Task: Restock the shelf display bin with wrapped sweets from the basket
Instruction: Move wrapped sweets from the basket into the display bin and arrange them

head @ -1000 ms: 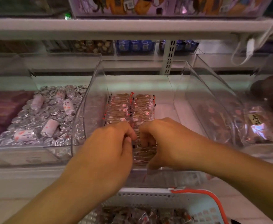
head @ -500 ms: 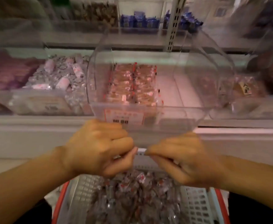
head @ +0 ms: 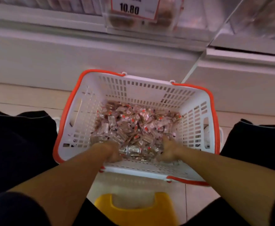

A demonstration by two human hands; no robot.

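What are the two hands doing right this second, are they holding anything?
Left hand: fingers curled into the wrapped sweets.
Right hand: also gripping the sweets.

A red-bordered white price tag [head: 134,8] printed with "10.80" hangs at the top of the view, fixed to the front of a clear plastic holder [head: 140,22] on the shelf edge. Below it runs the white shelf base panel [head: 91,57], with a second white panel [head: 241,79] beside it on the right; a thin seam separates the two. The pale beige tiled floor [head: 24,97] stretches out from the foot of these panels. At the bottom centre sits a yellow plastic stool [head: 133,212] with a cut-out handle slot in its top, standing on the same tiles. Everything along the top edge is blurred.
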